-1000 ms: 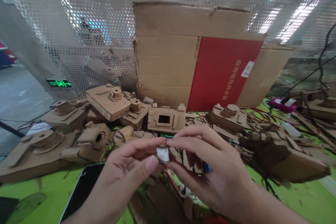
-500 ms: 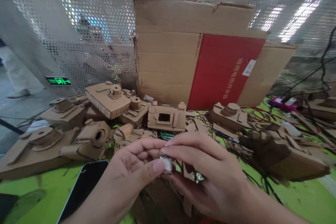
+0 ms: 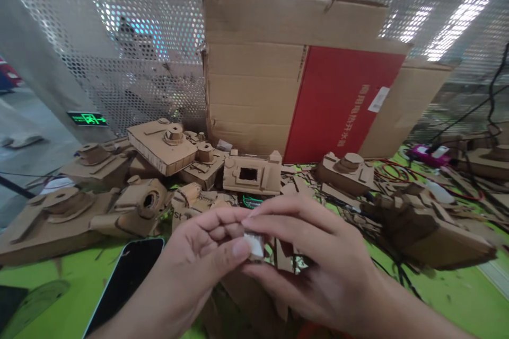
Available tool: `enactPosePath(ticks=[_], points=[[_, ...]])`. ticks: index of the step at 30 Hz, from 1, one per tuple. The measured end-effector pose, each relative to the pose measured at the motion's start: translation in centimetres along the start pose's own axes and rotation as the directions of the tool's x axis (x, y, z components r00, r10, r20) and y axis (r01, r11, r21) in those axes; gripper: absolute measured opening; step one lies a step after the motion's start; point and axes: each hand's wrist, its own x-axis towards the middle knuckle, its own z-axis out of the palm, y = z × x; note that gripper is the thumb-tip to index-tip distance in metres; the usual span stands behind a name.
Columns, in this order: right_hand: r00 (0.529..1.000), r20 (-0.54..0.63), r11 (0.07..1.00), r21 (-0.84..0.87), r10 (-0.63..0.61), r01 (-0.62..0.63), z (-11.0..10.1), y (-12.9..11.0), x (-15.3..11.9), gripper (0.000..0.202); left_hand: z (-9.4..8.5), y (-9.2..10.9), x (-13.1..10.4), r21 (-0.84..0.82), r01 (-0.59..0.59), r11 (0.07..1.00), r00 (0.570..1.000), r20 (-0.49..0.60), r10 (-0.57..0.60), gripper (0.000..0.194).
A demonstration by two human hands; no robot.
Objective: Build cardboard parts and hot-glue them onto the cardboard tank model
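Note:
A small cardboard piece [image 3: 256, 246] with a white face is pinched between my two hands, low in the middle of the view. The thumb of my left hand [image 3: 201, 257] presses its left side, the other fingers curled behind. My right hand [image 3: 318, 254] grips it from the right, forefinger over the top and thumb below. The fingers cover much of the piece, so its full shape is hidden. Just beyond the fingertips stands a cardboard model body [image 3: 262, 175] with a square opening, and a green-edged part [image 3: 252, 201] shows in front of it.
Several cardboard tank-like models [image 3: 163, 145] crowd the left of the green table [image 3: 32, 286]. A phone [image 3: 123, 280] lies beside my left forearm. Cardboard scraps, cables and another model [image 3: 441, 235] cover the right. A large cardboard sheet [image 3: 254, 95] stands behind.
My right thumb has come up under the piece, and the piece has tilted slightly, with more of its white face turned toward me. The camera view has shifted a little.

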Motion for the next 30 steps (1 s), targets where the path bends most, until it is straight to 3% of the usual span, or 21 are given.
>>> enactPosePath(ticks=[6, 15, 21, 25, 30], points=[[1.000, 0.006, 0.999, 0.038, -0.006, 0.005, 0.09, -0.06, -0.08, 0.029, 0.21, 0.07, -0.04, -0.016, -0.005, 1.000, 1.000, -0.024, 0.005, 0.018], [1.000, 0.003, 0.998, 0.066, -0.006, 0.006, 0.31, 0.20, -0.16, 0.031, -0.35, -0.09, -0.07, 0.014, 0.012, 1.000, 1.000, 0.029, -0.012, 0.029], [0.999, 0.032, 1.000, 0.003, -0.009, 0.009, 0.44, 0.31, -0.27, 0.027, -0.37, -0.28, 0.13, 0.012, 0.008, 1.000, 0.999, 0.032, -0.008, 0.026], [1.000, 0.020, 1.000, 0.023, 0.005, -0.006, 0.11, 0.29, -0.01, 0.035, 0.02, 0.00, 0.09, 0.001, 0.005, 1.000, 1.000, 0.020, -0.005, 0.028], [0.998, 0.068, 0.999, -0.036, -0.009, 0.011, 0.08, 0.20, -0.10, 0.025, -0.05, 0.29, 0.03, 0.020, 0.007, 1.000, 1.000, -0.006, -0.007, 0.021]])
